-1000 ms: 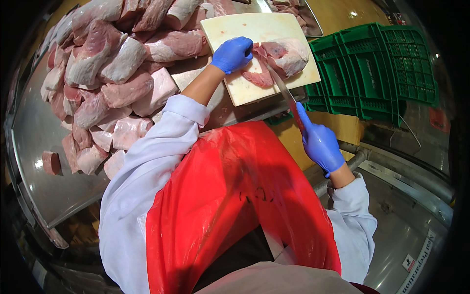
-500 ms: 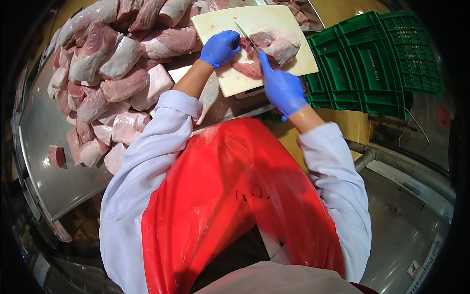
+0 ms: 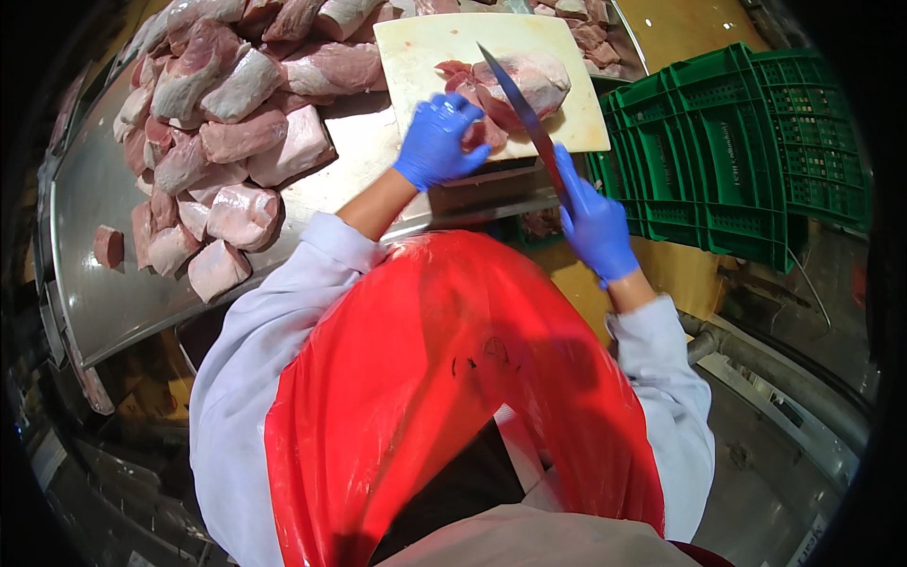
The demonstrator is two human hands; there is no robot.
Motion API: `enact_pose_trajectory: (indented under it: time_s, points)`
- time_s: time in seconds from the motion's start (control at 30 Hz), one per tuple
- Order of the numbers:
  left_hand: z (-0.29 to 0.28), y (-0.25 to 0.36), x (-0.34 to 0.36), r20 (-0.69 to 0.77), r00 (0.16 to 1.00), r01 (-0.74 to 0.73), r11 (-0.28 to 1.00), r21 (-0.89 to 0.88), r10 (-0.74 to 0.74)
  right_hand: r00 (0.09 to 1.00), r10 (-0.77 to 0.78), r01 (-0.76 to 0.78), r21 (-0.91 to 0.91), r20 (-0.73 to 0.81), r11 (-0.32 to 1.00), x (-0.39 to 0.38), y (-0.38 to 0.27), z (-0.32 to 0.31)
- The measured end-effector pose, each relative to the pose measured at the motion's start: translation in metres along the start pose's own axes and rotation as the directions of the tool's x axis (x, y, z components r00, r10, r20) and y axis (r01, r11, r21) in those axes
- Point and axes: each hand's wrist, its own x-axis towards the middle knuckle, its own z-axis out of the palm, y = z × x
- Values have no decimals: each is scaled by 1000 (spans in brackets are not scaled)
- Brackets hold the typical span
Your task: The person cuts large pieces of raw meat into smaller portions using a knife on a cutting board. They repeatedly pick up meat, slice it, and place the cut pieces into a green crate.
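Note:
My left hand [image 3: 435, 142], gloved in blue, is at the lower left of the white cutting board [image 3: 416, 42], fingers apart and bent beside the pink cut flesh of a meat piece [image 3: 482, 123]. That meat lies at the left of a larger chunk [image 3: 539, 80] with a pale outer layer. My right hand [image 3: 590, 217], also blue-gloved, is closed on the handle of a long knife [image 3: 520, 104]. The blade crosses over the chunk and points up and to the left, its tip near the board's top.
A large heap of raw meat [image 3: 203, 76] covers the steel table [image 3: 104, 312] at left. More pieces [image 3: 590, 42] lie behind the board. Green plastic crates [image 3: 694, 156] stand at right, with a metal rail [image 3: 704, 340] below. My red apron fills the lower middle.
Since half a second ago, my left hand has moved down along the board and its fingers have spread. My right hand with the knife has moved down and rightward.

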Motion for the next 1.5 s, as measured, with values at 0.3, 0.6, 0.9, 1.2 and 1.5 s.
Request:
enact_pose_trajectory:
  time_s: [0.3,0.6,0.9,1.2,1.5]
  points:
    - [18,16,-16,95,988,96,964,248,-123,980,-94,128,-197,173,972,39,33,52]
    - [-13,-56,3,-22,933,345,875,338,-360,947,-63,112,-138,315,984,-64,74,-5]
    - [-2,-80,49,285,956,-61,997,-41,70,982,185,-153,391,-45,908,35,-22,17]
    - [8,-75,27,123,987,-97,995,-37,101,916,379,-378,-30,132,925,161,-73,56]
    - [25,-100,60,139,980,125,985,122,-142,853,401,-342,-224,335,913,26,-89,42]
